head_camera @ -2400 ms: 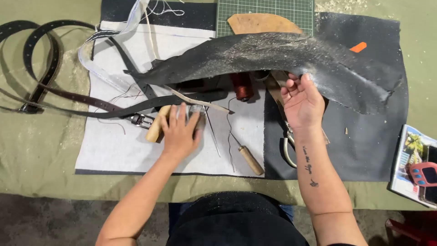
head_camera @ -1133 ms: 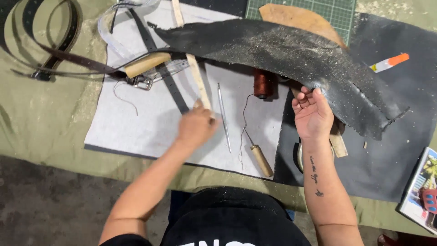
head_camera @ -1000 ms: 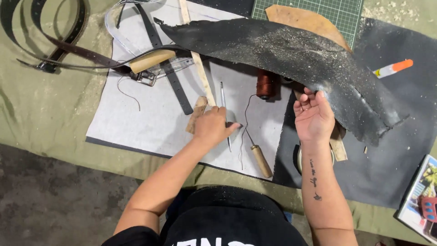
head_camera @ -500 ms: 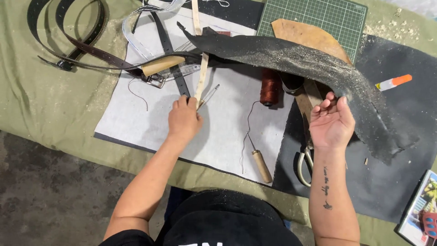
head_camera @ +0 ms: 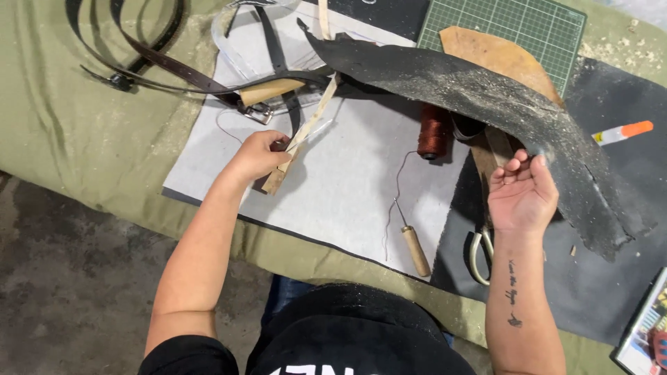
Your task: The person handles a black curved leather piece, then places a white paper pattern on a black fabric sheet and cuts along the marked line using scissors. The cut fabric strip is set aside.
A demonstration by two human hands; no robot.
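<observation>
We see a long curved piece of black leather (head_camera: 486,97) arching from 12 o'clock across the bench down to about 4 o'clock, its rough grey underside up and its lower edge lifted. Our right hand (head_camera: 522,194) sits at its near edge around 3 o'clock, palm up, fingers curled under and against the leather, gripping that edge. Our left hand (head_camera: 258,154), at about 10 o'clock from the middle, is closed around the lower part of a thin pale wooden strip (head_camera: 300,139) that runs up and to the right toward the leather; a slim metal tool seems to lie along it, though we cannot tell what it is. Both rest over a white sheet (head_camera: 347,187) spread on the olive cloth (head_camera: 83,132). Just beneath the leather stands a dark red spool of thread (head_camera: 435,130), a strand trailing down to a wooden-handled awl (head_camera: 415,250) at 6 o'clock. Scissors (head_camera: 481,250) lie just left of the right wrist. At 11 o'clock dark belts (head_camera: 146,62) loop beside a buckle (head_camera: 258,112). A green cutting mat (head_camera: 514,21) and a tan leather piece (head_camera: 493,59) lie at 1 o'clock, and an orange-capped marker (head_camera: 624,132) at 2 o'clock.
</observation>
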